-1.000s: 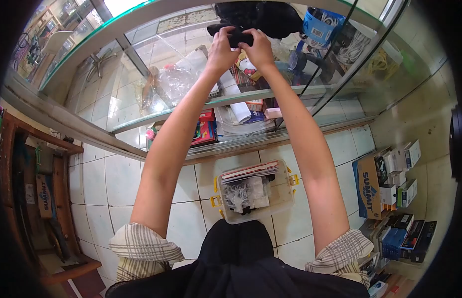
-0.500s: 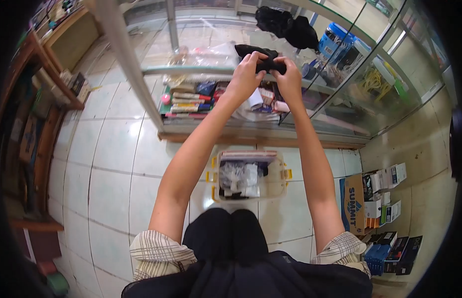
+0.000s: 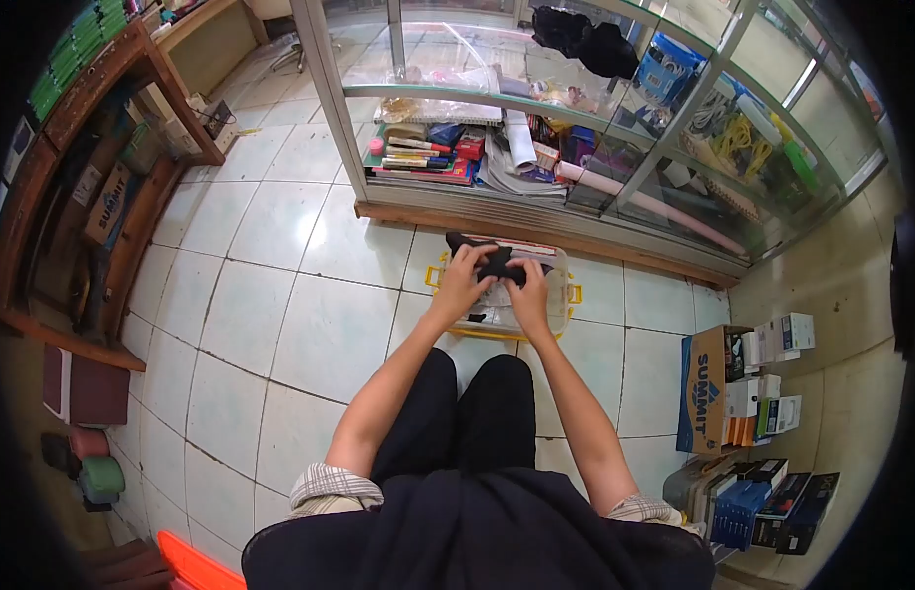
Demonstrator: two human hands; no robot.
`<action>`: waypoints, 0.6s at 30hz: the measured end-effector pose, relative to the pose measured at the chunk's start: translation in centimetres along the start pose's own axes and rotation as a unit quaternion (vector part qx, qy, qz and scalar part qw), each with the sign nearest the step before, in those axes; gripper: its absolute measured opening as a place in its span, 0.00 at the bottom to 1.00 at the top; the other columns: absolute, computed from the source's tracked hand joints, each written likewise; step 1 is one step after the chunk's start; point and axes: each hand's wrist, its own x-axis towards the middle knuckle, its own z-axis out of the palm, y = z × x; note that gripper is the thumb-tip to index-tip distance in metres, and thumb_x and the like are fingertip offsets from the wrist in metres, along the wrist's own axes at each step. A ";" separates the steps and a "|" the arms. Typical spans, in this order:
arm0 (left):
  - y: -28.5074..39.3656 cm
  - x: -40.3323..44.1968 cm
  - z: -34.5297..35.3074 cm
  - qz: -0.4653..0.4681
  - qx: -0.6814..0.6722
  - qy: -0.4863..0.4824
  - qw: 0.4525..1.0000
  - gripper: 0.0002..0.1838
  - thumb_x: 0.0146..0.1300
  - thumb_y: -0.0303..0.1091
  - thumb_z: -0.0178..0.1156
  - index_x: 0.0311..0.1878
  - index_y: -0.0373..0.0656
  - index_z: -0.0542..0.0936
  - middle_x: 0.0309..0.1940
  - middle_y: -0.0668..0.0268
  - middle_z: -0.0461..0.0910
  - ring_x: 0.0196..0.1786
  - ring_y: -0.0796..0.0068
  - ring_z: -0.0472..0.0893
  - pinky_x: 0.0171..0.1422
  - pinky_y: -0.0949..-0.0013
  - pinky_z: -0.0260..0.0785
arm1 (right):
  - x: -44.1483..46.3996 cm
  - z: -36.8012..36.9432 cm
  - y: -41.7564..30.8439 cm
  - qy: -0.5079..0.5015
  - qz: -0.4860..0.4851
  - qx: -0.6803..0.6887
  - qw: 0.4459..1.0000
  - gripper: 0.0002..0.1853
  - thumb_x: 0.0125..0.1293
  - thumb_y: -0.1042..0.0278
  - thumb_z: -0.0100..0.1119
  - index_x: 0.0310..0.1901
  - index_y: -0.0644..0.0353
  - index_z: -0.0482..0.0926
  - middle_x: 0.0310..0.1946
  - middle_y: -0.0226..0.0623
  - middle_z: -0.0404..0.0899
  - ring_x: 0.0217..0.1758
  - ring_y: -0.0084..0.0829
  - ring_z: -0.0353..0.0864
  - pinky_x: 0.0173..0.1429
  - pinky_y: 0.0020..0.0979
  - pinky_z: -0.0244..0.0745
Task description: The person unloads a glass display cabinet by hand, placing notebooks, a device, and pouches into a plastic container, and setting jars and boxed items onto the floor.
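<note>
My left hand (image 3: 464, 282) and my right hand (image 3: 528, 298) are closed on a bundled black cloth (image 3: 498, 262). One hand grips each side of it, and its exact kind does not show. Below it on the floor sits a clear plastic box (image 3: 557, 313) with yellow latches. Inside are clear plastic wrapping, something flat along the far side and a small dark item; the cloth and my hands cover much of the contents.
Ahead stands a glass display cabinet (image 3: 457, 200) with pens, papers, a blue-lidded tub (image 3: 664, 71) and more black cloth (image 3: 585, 41). A cardboard box (image 3: 703, 393) and several small boxes are on the right. A wooden shelf (image 3: 167, 197) stands at left.
Both hands have come down and back from the cabinet shelf with the black cloth, now above the plastic box. The camera view has shifted too.
</note>
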 end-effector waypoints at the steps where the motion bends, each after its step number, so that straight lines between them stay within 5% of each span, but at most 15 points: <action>1: 0.0 -0.8 0.2 -0.016 0.017 -0.007 1.000 0.28 0.45 0.23 0.65 0.53 0.45 0.72 0.38 0.63 0.66 0.43 0.69 0.71 0.48 0.71 0.70 | -0.9 0.0 0.4 0.001 0.003 0.002 1.000 0.14 0.45 0.83 0.58 0.36 0.62 0.72 0.36 0.41 0.71 0.44 0.43 0.73 0.49 0.35 0.67; 7: -0.1 -2.7 0.4 0.033 0.231 -0.002 0.972 0.24 0.41 0.36 0.70 0.46 0.53 0.77 0.43 0.64 0.65 0.53 0.59 0.64 0.55 0.60 0.58 | -2.7 -1.2 4.5 -0.096 0.009 -0.005 0.995 0.13 0.47 0.83 0.58 0.37 0.62 0.72 0.38 0.40 0.71 0.46 0.41 0.73 0.50 0.33 0.67; 10: -1.3 -2.6 0.9 0.090 0.326 -0.017 0.941 0.20 0.42 0.42 0.68 0.42 0.60 0.78 0.50 0.67 0.66 0.56 0.59 0.62 0.56 0.51 0.53 | -2.9 -1.5 6.9 -0.159 0.011 -0.072 0.985 0.17 0.48 0.83 0.56 0.42 0.58 0.74 0.47 0.42 0.68 0.53 0.43 0.68 0.58 0.36 0.64; 15: -3.3 -2.2 2.0 0.099 0.387 -0.044 0.916 0.14 0.46 0.46 0.65 0.39 0.61 0.78 0.45 0.70 0.69 0.57 0.59 0.62 0.53 0.57 0.55 | -1.7 -2.0 8.4 -0.240 0.040 -0.162 0.956 0.19 0.51 0.78 0.55 0.47 0.52 0.75 0.53 0.46 0.65 0.58 0.46 0.63 0.63 0.39 0.58; 18: -2.2 0.0 1.5 0.107 0.332 0.001 0.937 0.12 0.49 0.42 0.64 0.37 0.54 0.78 0.39 0.68 0.69 0.48 0.62 0.66 0.50 0.58 0.59 | 1.8 -3.8 6.2 -0.215 -0.012 -0.152 0.965 0.19 0.51 0.77 0.55 0.47 0.53 0.74 0.53 0.48 0.65 0.60 0.47 0.62 0.64 0.40 0.57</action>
